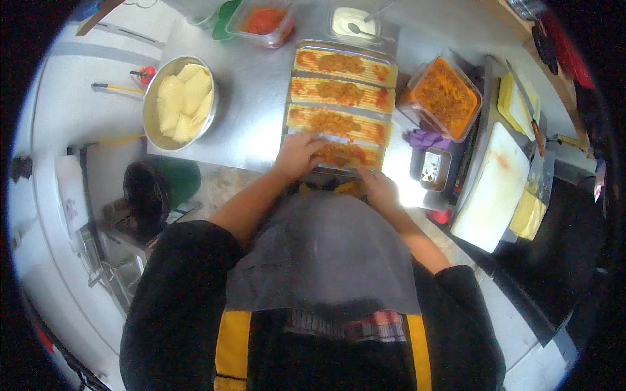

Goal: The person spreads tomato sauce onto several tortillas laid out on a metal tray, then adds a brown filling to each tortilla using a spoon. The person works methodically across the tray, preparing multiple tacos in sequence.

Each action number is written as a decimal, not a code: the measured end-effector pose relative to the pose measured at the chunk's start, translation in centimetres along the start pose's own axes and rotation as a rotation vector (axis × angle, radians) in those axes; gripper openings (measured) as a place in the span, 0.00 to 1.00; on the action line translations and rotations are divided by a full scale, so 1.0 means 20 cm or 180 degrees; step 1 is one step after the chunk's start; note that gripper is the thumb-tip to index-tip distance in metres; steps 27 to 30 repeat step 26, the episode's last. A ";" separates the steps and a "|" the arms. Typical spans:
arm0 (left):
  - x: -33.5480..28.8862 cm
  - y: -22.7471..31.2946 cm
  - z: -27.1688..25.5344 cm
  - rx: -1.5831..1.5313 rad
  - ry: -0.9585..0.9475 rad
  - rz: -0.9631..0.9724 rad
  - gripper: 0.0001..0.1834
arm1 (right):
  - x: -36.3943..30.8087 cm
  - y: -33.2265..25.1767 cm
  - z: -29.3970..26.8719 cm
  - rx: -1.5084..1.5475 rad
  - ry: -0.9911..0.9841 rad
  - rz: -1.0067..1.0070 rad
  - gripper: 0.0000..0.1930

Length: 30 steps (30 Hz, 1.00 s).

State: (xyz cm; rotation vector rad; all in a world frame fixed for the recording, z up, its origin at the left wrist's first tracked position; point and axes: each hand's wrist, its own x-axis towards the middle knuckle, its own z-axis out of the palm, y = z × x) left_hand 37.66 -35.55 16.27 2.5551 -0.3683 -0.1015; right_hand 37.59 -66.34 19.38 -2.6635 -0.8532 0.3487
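Note:
Four strips would exceed a plain count, so I see several ridged lasagna sheets [378, 98], laid crosswise in rows on a tray [342, 48], each topped with red sauce and orange-brown filling [336, 122]. My left hand [298, 156] lies over the left end of the nearest sheet, its fingers curled at the filling. At that sheet's near right edge is my right hand [380, 188], its fingers bent against the pasta. Slight blur softens the fingertips of both hands.
Left stands a round metal bowl [151, 120] of pasta sheets. Behind are a tub of red sauce [266, 23] and a white cream container [352, 23]. Right are a tub of orange filling [447, 94], a purple cloth [427, 139], a small metal tin [433, 168] and a white cutting board [492, 189].

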 end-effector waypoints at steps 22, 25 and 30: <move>-0.98 -0.08 -0.24 0.0020 0.0723 -0.2480 0.30 | 0.20 0.63 -0.96 0.0688 0.0978 0.2184 0.22; -1.26 0.08 -0.16 -0.0265 0.0867 -0.3449 0.30 | 0.26 0.70 -1.02 0.0256 0.0627 0.1587 0.24; -1.40 0.09 -0.21 -0.0057 0.1085 -0.3554 0.30 | 0.30 0.67 -1.04 0.0769 0.0494 0.1563 0.26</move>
